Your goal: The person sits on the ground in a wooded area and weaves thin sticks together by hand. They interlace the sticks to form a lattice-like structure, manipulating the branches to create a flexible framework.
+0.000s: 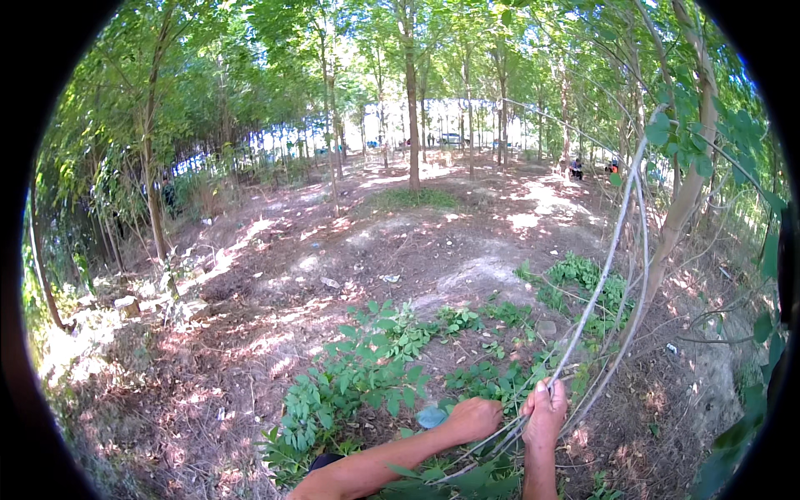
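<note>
My right hand [545, 412] grips a pale, slender branch [603, 275], thumb uppermost, at the bottom right of centre. The branch rises in a long arc toward the upper right, and several thinner stems [494, 447] run below the fist toward me. Just left of it, my left hand [476, 419] is curled with its back toward me. Its fingers are hidden, so whether it holds a stem cannot be told. A bluish scrap or leaf [431, 416] lies beside the left wrist. Green leaves [481, 481] lie under both forearms.
A leaning tree trunk [678, 219] stands close on the right. Low leafy plants [350, 375] grow ahead and to the left. Farther off, a slim trunk [410, 112] rises from bare, leaf-strewn ground. A seated person [575, 169] and a parked vehicle [452, 139] appear in the distance.
</note>
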Tool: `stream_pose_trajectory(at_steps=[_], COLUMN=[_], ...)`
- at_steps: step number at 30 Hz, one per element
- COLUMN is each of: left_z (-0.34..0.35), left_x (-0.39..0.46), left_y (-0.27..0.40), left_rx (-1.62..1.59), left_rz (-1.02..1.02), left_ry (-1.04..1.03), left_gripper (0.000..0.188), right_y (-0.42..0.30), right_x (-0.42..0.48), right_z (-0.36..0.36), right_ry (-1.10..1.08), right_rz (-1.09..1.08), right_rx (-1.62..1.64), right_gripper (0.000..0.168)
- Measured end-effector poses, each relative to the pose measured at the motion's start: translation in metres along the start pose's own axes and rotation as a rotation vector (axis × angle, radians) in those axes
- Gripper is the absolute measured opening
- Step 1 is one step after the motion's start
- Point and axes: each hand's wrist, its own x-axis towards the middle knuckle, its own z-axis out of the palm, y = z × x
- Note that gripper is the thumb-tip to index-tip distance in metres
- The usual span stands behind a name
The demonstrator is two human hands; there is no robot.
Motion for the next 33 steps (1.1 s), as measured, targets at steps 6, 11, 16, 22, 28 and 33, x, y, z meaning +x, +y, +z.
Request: stream_pose_trajectory(at_steps=[6, 11, 16, 22, 28, 33], left_z=[-0.04, -0.086, -0.13, -0.134, -0.061, -0.076], left_x=[-0.045, -0.047, -0.016, -0.006, -0.055, -0.087], left_y=[0.015, 0.091, 0.138, 0.146, 0.112, 0.112], left_rx=[-0.171, -0.275, -0.101, -0.041, -0.166, -0.652], left_rz=[0.36, 0.702, 1.05, 1.138, 0.694, 0.407], left_ry=[0.072, 0.142, 0.455, 0.592, -0.088, 0.011], left_gripper=[0.008, 0.007, 0.029, 0.035, 0.017, 0.009], right_y=[0.0, -0.003, -0.007, -0.009, -0.005, -0.009], right_x=[0.001, 0.002, -0.002, -0.003, -0.002, -0.006], right_z=[0.009, 0.008, 0.006, 0.002, 0.002, 0.006], right_ry=[-0.01, -0.017, -0.04, -0.057, -0.078, -0.048], right_rz=[-0.014, 0.004, -0.016, -0.028, -0.055, -0.031], right_rx=[-0.004, 0.008, 0.02, 0.013, -0.009, 0.042], right_gripper=[0.01, 0.011, 0.012, 0.013, 0.012, 0.012])
